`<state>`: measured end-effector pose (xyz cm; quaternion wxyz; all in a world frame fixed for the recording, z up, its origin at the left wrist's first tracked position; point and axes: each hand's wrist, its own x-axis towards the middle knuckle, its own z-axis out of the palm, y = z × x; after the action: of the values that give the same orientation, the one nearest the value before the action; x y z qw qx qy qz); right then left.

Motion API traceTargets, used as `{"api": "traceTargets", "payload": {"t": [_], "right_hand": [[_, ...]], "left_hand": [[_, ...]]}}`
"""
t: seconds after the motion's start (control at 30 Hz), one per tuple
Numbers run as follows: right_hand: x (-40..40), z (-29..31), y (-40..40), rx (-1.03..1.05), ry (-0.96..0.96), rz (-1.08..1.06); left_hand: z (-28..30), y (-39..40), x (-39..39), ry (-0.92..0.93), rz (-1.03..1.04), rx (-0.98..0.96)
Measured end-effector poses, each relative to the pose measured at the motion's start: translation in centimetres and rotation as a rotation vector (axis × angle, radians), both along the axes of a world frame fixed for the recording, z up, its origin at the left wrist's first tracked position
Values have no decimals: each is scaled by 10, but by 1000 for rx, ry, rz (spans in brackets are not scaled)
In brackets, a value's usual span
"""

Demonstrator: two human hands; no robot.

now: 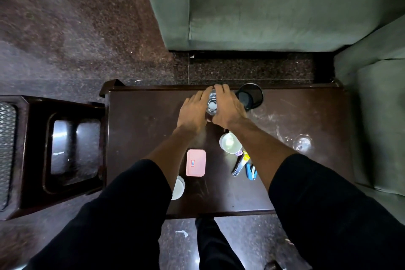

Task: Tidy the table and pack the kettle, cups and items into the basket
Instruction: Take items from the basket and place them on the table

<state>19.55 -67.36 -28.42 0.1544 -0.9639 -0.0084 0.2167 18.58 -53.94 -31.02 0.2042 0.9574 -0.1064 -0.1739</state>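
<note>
Over the table [140,129], both hands [213,107] clasp the kettle [212,103] — arms outstretched.

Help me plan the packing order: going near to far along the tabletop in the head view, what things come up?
White lid → pink box → white cup → glass jar held by left hand and right hand.

I have just one view, from the head camera: it looks almost straight down from above onto the dark table [140,129], close enough that my sleeves fill the bottom corners. The wide lens also takes in the floor [65,28] and the green sofa [263,6] beyond.
</note>
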Motion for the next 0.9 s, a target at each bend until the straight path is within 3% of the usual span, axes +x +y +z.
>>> {"api": "traceTargets", "payload": {"t": [0.47, 0.73, 0.9], "right_hand": [[-46, 35, -1, -77, -394, 86], [-69, 68, 45, 13, -185, 37], [-87, 100, 97, 73, -53, 40]], "left_hand": [[32, 8, -37, 15, 238, -77], [77, 36, -69, 18, 378, -163], [116, 85, -90, 137, 464, -175]]}}
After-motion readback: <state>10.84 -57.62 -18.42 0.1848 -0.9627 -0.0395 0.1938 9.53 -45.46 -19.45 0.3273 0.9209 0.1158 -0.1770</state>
